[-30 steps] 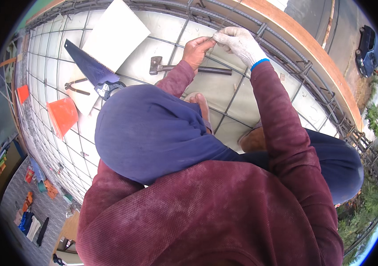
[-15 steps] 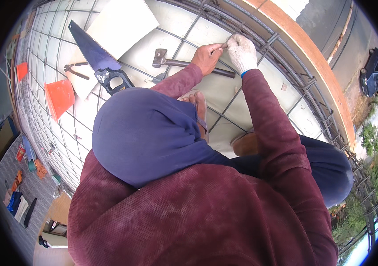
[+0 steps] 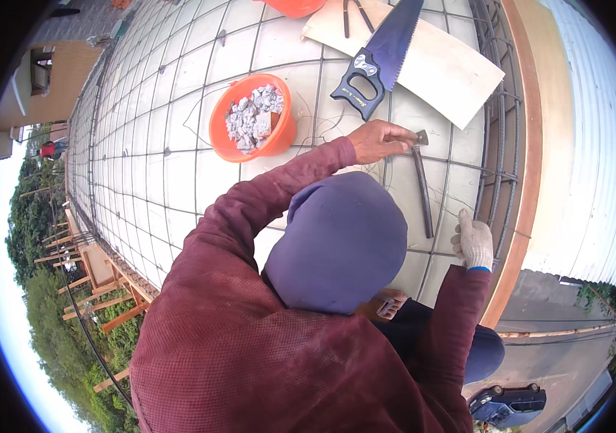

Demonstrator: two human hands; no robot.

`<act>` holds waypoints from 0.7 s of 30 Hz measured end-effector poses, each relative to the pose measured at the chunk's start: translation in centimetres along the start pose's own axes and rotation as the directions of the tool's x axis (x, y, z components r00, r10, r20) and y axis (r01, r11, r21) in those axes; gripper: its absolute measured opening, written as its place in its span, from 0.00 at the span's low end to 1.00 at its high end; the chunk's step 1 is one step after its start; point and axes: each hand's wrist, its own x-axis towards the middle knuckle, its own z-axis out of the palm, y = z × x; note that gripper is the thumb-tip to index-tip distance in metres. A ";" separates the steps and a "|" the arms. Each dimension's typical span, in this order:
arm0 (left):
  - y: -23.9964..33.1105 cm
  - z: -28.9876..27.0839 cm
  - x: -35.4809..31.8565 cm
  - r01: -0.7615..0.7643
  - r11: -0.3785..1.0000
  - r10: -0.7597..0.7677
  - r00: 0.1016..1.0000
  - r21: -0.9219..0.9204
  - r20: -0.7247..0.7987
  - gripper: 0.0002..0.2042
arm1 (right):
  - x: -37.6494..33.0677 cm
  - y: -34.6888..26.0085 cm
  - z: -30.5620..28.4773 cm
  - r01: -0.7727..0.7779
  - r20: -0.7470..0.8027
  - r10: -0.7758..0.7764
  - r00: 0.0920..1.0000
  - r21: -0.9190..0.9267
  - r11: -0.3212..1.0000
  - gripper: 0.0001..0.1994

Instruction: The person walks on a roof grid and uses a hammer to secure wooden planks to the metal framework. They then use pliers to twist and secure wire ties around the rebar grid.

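My bare left hand (image 3: 383, 141) reaches out with its fingers stretched beside the head of a hatchet (image 3: 423, 184). Whether the fingertips touch the metal I cannot tell. The hatchet lies on a grid of steel bars (image 3: 196, 173) over pale panels, its dark handle pointing back toward me. In a white knit glove, my right hand (image 3: 474, 239) is right of the handle, one digit raised and the others curled. Anything inside that curl is hidden. Beyond my left hand, a handsaw (image 3: 393, 50) with a dark blade rests partly on a pale board (image 3: 452, 72).
An orange bucket (image 3: 216, 126) holding grey-white lumps stands left of my left hand. Pincers (image 3: 355, 16) lie on the board. Loose thin wires (image 3: 329, 130) are near the bucket. Along the right run bundled bars and a wooden edge board (image 3: 531, 144), with a road and a car (image 3: 508, 406) below.
My hands, close together at a thin piece before, are now apart. The left is by the hatchet head and the right near the edge. The view has turned, bringing the filled bucket into sight.
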 end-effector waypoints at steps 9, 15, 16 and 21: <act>-0.9 -10.1 -23.3 0.161 0.983 -0.176 0.667 -0.091 -0.724 0.15 | 3.5 3.3 -5.2 0.155 -0.824 -0.368 0.431 -0.334 0.930 0.25; -5.9 -7.5 -29.9 0.250 0.737 -0.663 0.449 -0.628 -0.599 0.20 | 3.6 3.2 -4.3 -0.011 -0.802 -0.346 0.486 -0.402 0.916 0.23; -7.2 -6.7 -29.9 0.152 0.657 -0.725 0.399 -0.739 -0.562 0.22 | 3.8 3.2 -4.3 -0.005 -0.810 -0.324 0.489 -0.374 0.927 0.23; -7.7 -9.0 -27.0 0.198 0.851 -0.516 0.141 -0.486 -0.845 0.33 | 5.1 3.5 -4.0 -0.027 -0.880 -0.265 0.395 -0.299 0.954 0.24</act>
